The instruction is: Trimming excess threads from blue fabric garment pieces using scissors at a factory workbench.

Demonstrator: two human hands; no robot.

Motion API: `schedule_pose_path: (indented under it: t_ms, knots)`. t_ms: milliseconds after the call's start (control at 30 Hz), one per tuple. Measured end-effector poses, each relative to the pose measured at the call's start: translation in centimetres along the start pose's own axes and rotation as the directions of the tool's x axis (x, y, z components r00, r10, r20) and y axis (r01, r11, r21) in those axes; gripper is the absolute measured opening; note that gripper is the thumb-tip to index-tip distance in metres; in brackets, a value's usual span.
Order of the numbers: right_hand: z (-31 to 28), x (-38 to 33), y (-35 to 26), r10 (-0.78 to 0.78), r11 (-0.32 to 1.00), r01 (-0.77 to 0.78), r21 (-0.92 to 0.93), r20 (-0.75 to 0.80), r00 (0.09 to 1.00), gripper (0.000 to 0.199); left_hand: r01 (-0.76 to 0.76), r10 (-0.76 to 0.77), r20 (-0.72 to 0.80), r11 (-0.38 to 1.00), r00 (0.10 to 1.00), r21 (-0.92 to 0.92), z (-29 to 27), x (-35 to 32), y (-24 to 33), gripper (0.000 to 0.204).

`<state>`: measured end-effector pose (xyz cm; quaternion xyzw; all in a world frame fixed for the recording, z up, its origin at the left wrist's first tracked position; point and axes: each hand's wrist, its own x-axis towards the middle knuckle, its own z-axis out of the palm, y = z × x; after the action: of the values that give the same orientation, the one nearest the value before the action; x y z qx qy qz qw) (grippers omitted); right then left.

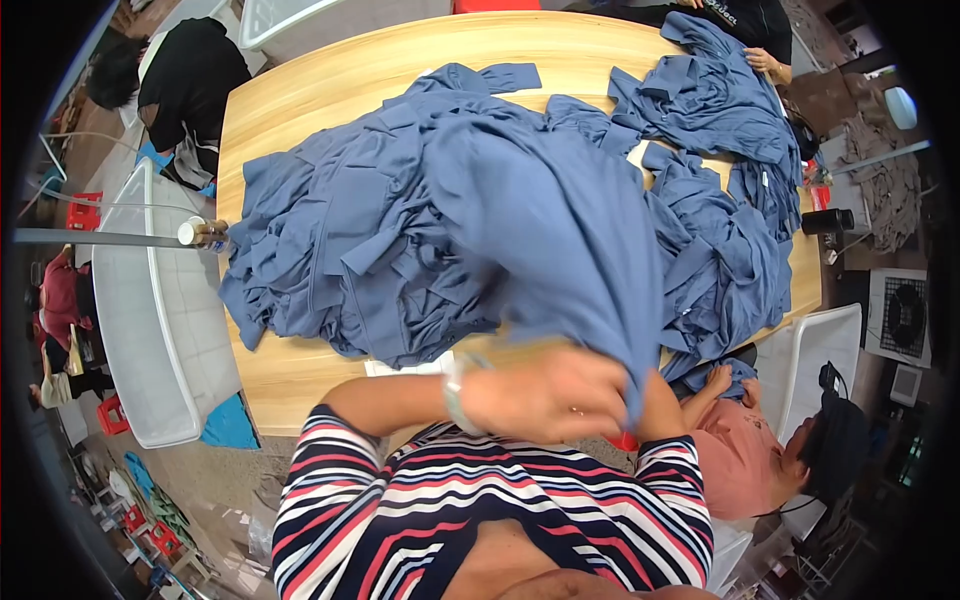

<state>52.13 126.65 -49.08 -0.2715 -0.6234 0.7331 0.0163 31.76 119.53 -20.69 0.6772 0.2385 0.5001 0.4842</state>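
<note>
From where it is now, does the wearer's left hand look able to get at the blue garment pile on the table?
Probably yes: the left hand hovers at the table's near edge, and the garment pile lies just beyond it with nothing between.

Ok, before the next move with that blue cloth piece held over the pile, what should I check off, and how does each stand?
1. Left hand grips the blue fabric garment: ok.
2. Right hand visible: not ok, hidden under that cloth.
3. Garment lifted free of the heap of blue garments: cannot tell.
4. Bare light wooden table at the near edge: ok.
5. Co-worker's hand at the right is apart from the held cloth: ok.
</note>
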Motion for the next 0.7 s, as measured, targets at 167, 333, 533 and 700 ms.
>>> schedule_pose_path:
  t_ms: [167,333,533,700]
  knots:
    - [-14.4,-4.9,-11.3,-0.45,0.392,-0.162,-0.906,-0.342,0.825,0.037,-0.018,0.024,-0.015,0.957,1.0,0.289,7.9,0.2,-3.4,0.009]
    - [-34.7,-25.2,-11.4,-0.266,0.737,-0.531,-0.419,-0.901,0.342,0.036,-0.038,0.041,-0.001,0.954,0.999,0.299,8.2,0.0,-8.0,0.018]
    - [-19.7,-15.5,-11.6,-0.104,0.898,-0.342,-0.276,-0.889,0.446,0.026,0.538,-0.236,-0.496,0.531,0.836,0.655,1.6,-8.9,-11.1,0.053]
    - [-11.2,-12.2,-12.0,-0.042,0.77,-0.478,-0.422,-0.782,0.622,0.04,0.799,0.084,-0.796,-0.12,0.6,0.589,-6.2,-15.8,-8.6,0.066]
